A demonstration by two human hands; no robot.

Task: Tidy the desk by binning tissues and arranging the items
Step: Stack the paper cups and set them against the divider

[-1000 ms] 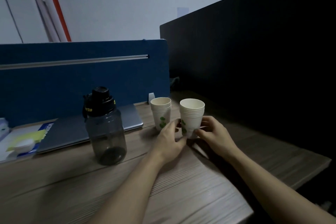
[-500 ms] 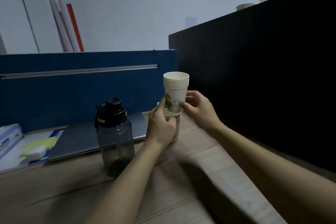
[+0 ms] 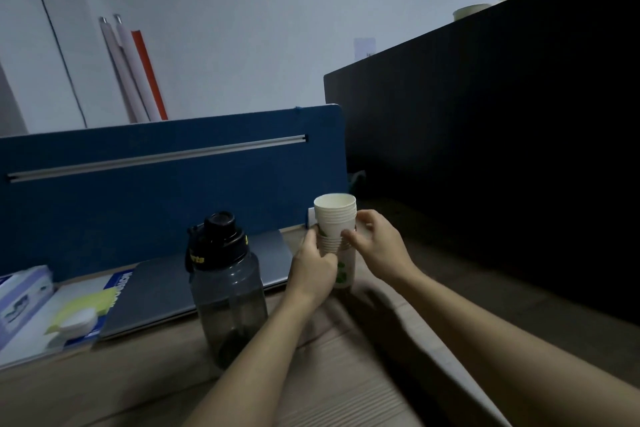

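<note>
Two stacks of white paper cups with green leaf prints are nested into one tall stack (image 3: 337,218) standing near the back of the wooden desk (image 3: 346,392). My left hand (image 3: 313,267) wraps the lower stack's left side. On the right side, my right hand (image 3: 375,246) pinches the upper stack. The upper cups sit partly down inside the lower ones.
A dark translucent water bottle (image 3: 227,291) with a black lid stands left of my hands. Behind it lie a closed grey laptop (image 3: 156,291), a blue booklet with a yellow-green note (image 3: 86,305) and a tissue box (image 3: 20,298). A blue partition (image 3: 156,198) and a black cabinet (image 3: 502,149) border the desk.
Both hands lifted the right cup stack, carried it left over the other stack, and lowered it into that stack. The left hand shifted to grip the lower stack.
</note>
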